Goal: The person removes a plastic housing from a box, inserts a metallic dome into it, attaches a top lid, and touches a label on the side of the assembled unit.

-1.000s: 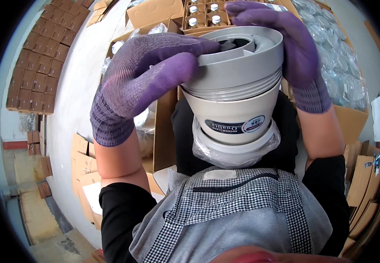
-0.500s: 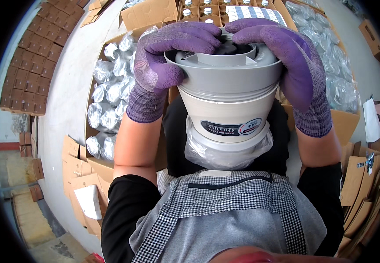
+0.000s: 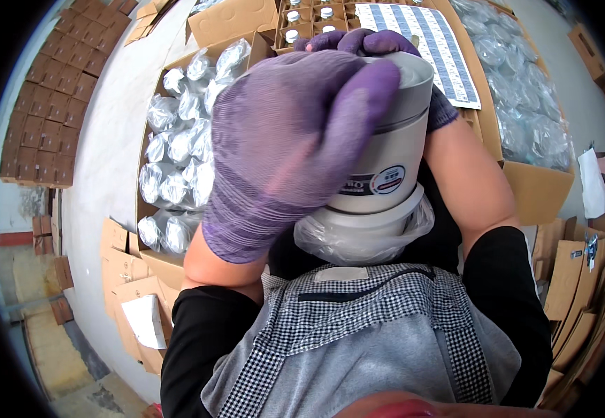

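A tall white plastic container point(image 3: 393, 164) with a round sticker is held upright against my chest, its base still in a clear plastic bag point(image 3: 365, 233). My left hand point(image 3: 292, 146), in a purple knit glove, lies flat over the container's top and near side, covering most of it. My right hand point(image 3: 379, 49), also gloved in purple, curls over the far rim from behind, only its fingertips and wrist showing. Both hands grip the container between them.
An open cardboard box point(image 3: 152, 254) of several bagged white parts stands at left. Behind are a divided carton of small bottles point(image 3: 302, 21), a sheet of printed labels point(image 3: 428, 49), and a box of clear-bagged items point(image 3: 525, 104). Flat cardboard pieces point(image 3: 574, 279) lie at right.
My left hand has slid from the container's left rim to cover its top and front. The container has come nearer and tilted, hiding the open top.
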`<action>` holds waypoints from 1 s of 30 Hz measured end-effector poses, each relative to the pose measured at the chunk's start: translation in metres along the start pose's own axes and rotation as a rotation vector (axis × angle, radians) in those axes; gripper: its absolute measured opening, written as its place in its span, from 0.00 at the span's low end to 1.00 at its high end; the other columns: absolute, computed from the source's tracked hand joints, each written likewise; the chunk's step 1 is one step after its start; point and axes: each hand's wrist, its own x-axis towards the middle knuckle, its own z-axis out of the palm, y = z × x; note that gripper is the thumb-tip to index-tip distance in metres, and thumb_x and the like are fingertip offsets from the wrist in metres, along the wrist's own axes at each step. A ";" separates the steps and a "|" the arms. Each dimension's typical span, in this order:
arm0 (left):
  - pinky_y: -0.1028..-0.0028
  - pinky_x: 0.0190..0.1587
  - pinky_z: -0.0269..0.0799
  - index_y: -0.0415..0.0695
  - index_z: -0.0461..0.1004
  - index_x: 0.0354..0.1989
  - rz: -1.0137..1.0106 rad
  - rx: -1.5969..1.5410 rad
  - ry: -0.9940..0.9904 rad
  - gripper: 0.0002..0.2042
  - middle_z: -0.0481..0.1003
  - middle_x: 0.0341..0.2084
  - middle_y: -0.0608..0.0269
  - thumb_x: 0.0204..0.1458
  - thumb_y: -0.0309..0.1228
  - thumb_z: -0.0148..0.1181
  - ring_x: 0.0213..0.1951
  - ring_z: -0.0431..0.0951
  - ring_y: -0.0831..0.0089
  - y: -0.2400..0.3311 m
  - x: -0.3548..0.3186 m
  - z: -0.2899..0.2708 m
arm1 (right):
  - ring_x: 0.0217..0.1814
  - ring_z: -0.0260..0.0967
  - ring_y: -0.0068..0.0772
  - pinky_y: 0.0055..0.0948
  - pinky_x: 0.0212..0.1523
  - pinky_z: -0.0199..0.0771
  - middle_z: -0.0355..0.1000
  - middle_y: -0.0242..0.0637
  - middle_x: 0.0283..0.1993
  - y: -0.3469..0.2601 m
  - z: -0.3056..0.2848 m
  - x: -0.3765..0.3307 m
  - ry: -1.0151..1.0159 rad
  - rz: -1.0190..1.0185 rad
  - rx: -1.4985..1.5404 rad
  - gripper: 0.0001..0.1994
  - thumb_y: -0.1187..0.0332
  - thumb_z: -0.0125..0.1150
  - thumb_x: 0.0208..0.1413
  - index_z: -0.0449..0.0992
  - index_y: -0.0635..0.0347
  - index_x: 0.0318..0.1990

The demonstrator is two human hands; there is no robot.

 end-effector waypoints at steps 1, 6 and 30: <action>0.70 0.44 0.79 0.40 0.84 0.45 -0.011 -0.110 0.000 0.17 0.84 0.34 0.54 0.63 0.42 0.57 0.37 0.84 0.68 -0.011 -0.006 -0.006 | 0.68 0.66 0.53 0.46 0.68 0.70 0.66 0.55 0.66 -0.005 0.006 0.000 0.072 0.138 -0.016 0.23 0.58 0.50 0.59 0.79 0.68 0.52; 0.67 0.47 0.78 0.37 0.83 0.44 -0.024 -0.398 -0.044 0.23 0.83 0.36 0.52 0.65 0.46 0.50 0.39 0.84 0.63 -0.062 -0.002 -0.007 | 0.64 0.71 0.42 0.39 0.66 0.72 0.73 0.50 0.60 -0.020 0.023 -0.018 0.243 0.056 -0.359 0.24 0.57 0.40 0.67 0.78 0.66 0.52; 0.61 0.59 0.72 0.37 0.84 0.42 0.358 -0.264 -0.056 0.15 0.84 0.37 0.52 0.52 0.33 0.59 0.43 0.84 0.60 -0.022 0.013 -0.007 | 0.61 0.74 0.46 0.41 0.64 0.74 0.71 0.55 0.62 -0.026 0.041 -0.005 0.301 0.274 -0.003 0.30 0.58 0.52 0.60 0.68 0.71 0.64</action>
